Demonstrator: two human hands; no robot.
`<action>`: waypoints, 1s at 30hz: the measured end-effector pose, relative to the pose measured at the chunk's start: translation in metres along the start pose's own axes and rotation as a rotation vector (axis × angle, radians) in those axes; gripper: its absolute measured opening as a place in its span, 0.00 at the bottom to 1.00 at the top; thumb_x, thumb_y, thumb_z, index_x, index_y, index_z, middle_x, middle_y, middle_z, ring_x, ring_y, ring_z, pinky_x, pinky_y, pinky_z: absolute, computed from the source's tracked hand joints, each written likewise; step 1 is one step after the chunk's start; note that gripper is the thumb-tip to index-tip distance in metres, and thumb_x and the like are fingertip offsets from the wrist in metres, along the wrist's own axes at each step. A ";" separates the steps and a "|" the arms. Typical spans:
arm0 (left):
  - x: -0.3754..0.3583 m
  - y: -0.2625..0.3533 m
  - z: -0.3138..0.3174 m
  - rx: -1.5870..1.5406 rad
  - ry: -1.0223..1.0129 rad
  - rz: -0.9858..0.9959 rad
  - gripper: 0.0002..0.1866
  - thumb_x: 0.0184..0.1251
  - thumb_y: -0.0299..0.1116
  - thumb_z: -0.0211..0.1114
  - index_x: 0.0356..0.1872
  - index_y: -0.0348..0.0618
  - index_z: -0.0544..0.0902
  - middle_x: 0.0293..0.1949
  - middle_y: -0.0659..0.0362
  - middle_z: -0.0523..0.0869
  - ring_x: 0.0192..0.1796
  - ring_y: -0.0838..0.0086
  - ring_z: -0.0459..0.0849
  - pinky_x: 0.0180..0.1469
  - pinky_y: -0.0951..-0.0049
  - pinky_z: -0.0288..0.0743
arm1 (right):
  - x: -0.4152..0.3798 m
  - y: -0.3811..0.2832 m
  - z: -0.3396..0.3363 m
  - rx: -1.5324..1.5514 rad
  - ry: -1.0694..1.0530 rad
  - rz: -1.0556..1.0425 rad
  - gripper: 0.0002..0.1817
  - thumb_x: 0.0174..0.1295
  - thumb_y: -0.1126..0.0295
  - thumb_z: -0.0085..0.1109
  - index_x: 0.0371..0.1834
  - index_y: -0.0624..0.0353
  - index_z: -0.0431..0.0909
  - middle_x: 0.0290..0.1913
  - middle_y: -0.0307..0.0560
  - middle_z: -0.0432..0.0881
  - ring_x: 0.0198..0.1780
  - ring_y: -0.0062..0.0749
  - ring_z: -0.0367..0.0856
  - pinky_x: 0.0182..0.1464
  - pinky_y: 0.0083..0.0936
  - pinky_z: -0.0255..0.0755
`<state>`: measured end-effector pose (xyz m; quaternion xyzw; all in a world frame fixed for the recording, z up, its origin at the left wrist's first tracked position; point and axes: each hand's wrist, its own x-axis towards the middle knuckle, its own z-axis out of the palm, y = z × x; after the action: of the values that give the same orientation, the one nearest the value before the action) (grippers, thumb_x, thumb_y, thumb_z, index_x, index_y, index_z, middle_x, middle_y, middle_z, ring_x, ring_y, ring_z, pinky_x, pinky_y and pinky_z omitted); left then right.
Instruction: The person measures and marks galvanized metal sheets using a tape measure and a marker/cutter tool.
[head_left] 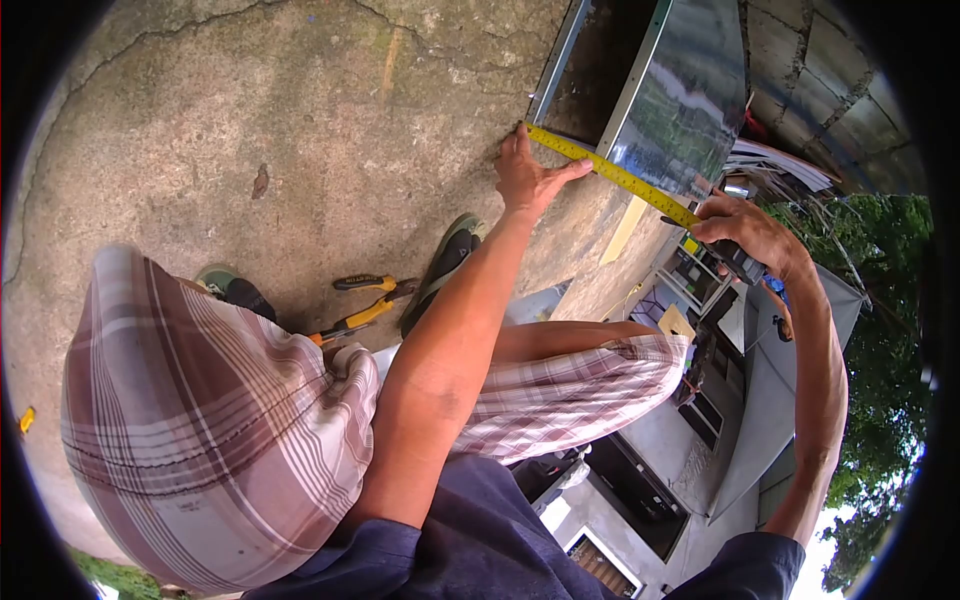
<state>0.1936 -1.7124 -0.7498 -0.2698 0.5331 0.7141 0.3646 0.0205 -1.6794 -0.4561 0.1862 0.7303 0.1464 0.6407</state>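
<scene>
A yellow tape measure blade (640, 186) is stretched across the end of a shiny sheet-metal piece (685, 95) with folded edges. My left hand (528, 178) pinches the blade's end at the metal's near left corner, its thumb reaching along the tape. My right hand (748, 235) is wrapped round the dark tape measure case (738, 262) at the other end, beside the sheet's right side. The blade lies against the metal's edge between my hands. Part of the case is hidden by my fingers.
A yellow-and-black-handled cutting tool (365, 308) lies on the concrete floor (200, 150) between my shoes. A small yellow object (27, 418) is at the far left. A block wall (830, 75) stands beyond the metal, with long scraps (785, 163) near it.
</scene>
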 end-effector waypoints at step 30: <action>0.001 -0.002 0.003 -0.052 0.034 0.030 0.70 0.37 0.63 0.84 0.78 0.36 0.56 0.74 0.39 0.61 0.77 0.47 0.59 0.77 0.54 0.57 | 0.003 0.009 0.006 -0.107 0.015 0.013 0.26 0.57 0.47 0.59 0.46 0.58 0.87 0.46 0.47 0.87 0.55 0.36 0.81 0.62 0.31 0.65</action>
<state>0.1949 -1.7085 -0.7509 -0.2830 0.5246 0.7285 0.3377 0.0269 -1.6702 -0.4556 0.1553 0.7250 0.1907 0.6433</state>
